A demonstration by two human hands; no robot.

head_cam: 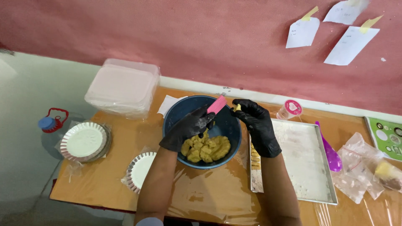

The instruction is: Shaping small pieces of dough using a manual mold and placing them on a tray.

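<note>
both hands gloved in black, working over a blue bowl [228,125] near the back of a tan table [104,175] covered in clear film.

left hand [190,127]: fingers curled closed around a pink scraper [217,104], which angles up and right above the bowl's far rim. wrist lies across the bowl's left edge.

right hand [257,123]: fingertips pinched shut on a small yellow lump [237,107], held just beside the scraper's upper end, above the bowl. whether lump and scraper touch cannot be told.

dough [206,148]: yellow, in rough chunks, lying in the near half of the bowl, partly hidden by the left hand.

surroundings:
- metal tray [305,167] just right of the bowl, dusted white; a row of small yellow pieces [254,158] along its left edge, beside the right forearm.
- purple spoon [331,152] against the tray's right side.
- small clear cup [289,109] with pink lid behind the tray, close to the right hand.
- clear bags [360,171] at far right, one with a yellow item inside.
- stack of clear lidded tubs [123,88] behind and left of the bowl.
- white paper [169,104] between tubs and bowl.
- two stacks of fluted foil cups in plastic: one [85,142] at far left, one [140,170] by the left forearm.
- bottle with blue cap [48,123] off the table's left end.
- paper notes [331,31] taped to the red wall.

nothing lies between the hands and the bowl.
</note>
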